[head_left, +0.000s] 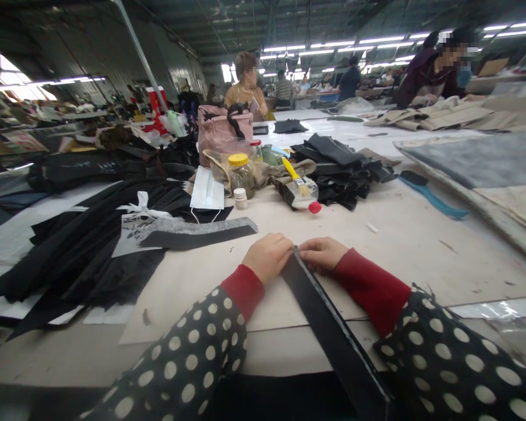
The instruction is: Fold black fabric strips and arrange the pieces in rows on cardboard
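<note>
A long black strip [328, 333] runs from the table's front edge up to both hands, with a pale line along its right side. My left hand [268, 255] is closed on the strip's far end, fingers pinched at its left corner. On the other side of that end, my right hand [323, 253] pinches the strip's right corner. The fingertips of both hands nearly meet there. Just beyond my left hand lies a black strip with a grey fuzzy edge [201, 235].
Black strips [83, 240] are heaped at the left. Farther back stand a yellow-lidded jar [241, 175], a small white bottle [241, 199], a yellow brush [294, 175] and a pink bag [221, 131]. A blue-handled tool [438, 200] lies right. People work beyond the table.
</note>
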The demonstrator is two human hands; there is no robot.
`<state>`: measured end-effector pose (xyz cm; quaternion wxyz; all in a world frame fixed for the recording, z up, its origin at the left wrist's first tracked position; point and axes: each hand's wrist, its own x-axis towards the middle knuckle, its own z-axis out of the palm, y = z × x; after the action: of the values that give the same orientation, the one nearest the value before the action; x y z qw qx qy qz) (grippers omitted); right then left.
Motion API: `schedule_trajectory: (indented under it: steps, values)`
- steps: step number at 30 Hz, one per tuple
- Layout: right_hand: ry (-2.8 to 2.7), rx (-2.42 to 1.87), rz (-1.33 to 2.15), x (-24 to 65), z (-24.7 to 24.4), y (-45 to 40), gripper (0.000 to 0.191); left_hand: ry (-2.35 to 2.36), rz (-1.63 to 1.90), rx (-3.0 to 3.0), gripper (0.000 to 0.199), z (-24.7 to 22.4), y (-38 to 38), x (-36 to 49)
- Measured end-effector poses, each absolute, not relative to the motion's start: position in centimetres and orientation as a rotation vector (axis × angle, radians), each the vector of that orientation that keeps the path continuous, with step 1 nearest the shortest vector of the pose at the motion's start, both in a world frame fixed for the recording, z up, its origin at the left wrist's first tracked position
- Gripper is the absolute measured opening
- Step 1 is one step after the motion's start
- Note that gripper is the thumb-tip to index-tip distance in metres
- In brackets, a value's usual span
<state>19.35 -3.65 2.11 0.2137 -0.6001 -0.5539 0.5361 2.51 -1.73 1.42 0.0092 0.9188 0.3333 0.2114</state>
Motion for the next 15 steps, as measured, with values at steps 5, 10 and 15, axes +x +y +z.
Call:
schedule_trajectory:
  steps: [5, 10, 15]
  values:
    - [-1.519, -1.620, 1.479, 19.4, 1.6, -3.6, 0.009, 1.116, 0.586, 2.845, 0.014, 1.3, -2.0, 2.8]
    - [-1.550, -1.568, 1.450, 19.5, 0.6, -3.5, 0.010, 1.217, 0.518, 2.851, 0.015, 1.3, -2.4, 3.2]
    - [-1.582, -1.540, 1.386, 19.2, 0.8, -3.5, 0.005, 1.309, 0.509, 2.818, 0.010, 1.2, -2.5, 3.8]
